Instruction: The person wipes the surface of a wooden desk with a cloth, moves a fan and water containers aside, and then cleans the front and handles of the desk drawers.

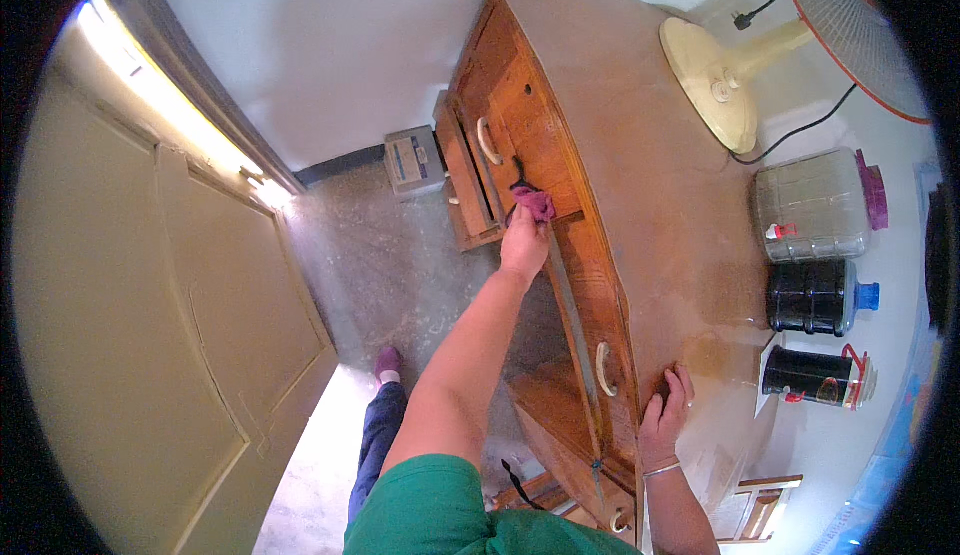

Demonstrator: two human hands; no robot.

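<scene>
My left hand [526, 240] grips a crumpled purple cloth [533, 203] against the wooden front of a desk, beside a dark strip-like piece [519, 172] that I cannot identify. Just beyond the cloth is a drawer front [517, 104] with a pale curved handle [488, 141] and a small dark hole. My right hand [666, 414], a bangle at its wrist, rests palm down on the brown desk top [622, 150] near its front edge. Its fingers are spread a little and hold nothing. A second pale handle [604, 369] sits on the drawer front close to it.
Along the wall side stand a fan [709, 82], a clear dispenser jar [810, 202], a dark-filled water bottle [806, 297] and a dark-filled jar with a red tap [806, 376]. A grey box [414, 162] lies on the floor by the desk. A door [172, 315] is at left.
</scene>
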